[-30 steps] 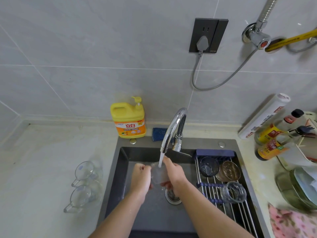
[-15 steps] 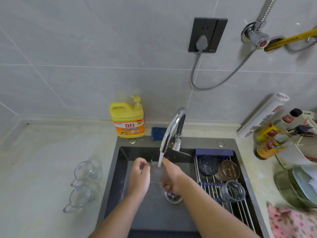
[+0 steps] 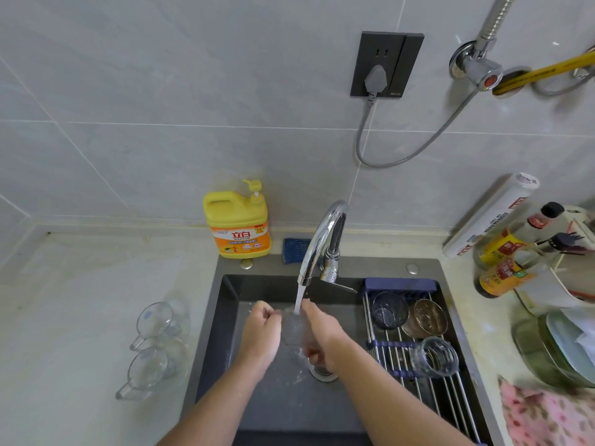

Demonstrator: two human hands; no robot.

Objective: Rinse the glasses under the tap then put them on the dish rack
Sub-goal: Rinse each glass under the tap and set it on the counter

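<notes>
A clear glass (image 3: 293, 329) sits between my two hands over the dark sink (image 3: 225, 320), under the running stream from the chrome tap (image 3: 322, 239). My left hand (image 3: 261, 336) grips its left side and my right hand (image 3: 322, 336) its right side. Water splashes off below it. Three glasses lie on the metal dish rack (image 3: 428, 391) across the sink's right part: a dark one (image 3: 389, 310), a brownish one (image 3: 428, 321) and a clear one (image 3: 438, 357). Two clear handled glasses (image 3: 161, 323) (image 3: 151, 371) lie on the counter left of the sink.
A yellow detergent bottle (image 3: 238, 220) and a blue sponge (image 3: 294, 249) stand behind the sink. Sauce bottles (image 3: 505, 275), a white roll (image 3: 489, 214), glass lids (image 3: 560, 349) and a pink cloth (image 3: 547, 416) crowd the right counter. The drain (image 3: 322, 373) lies under my right hand.
Both hands have shifted the glass slightly under the stream and turned it; water now runs over it and splashes beneath. The glasses on the rack and counter have not moved.
</notes>
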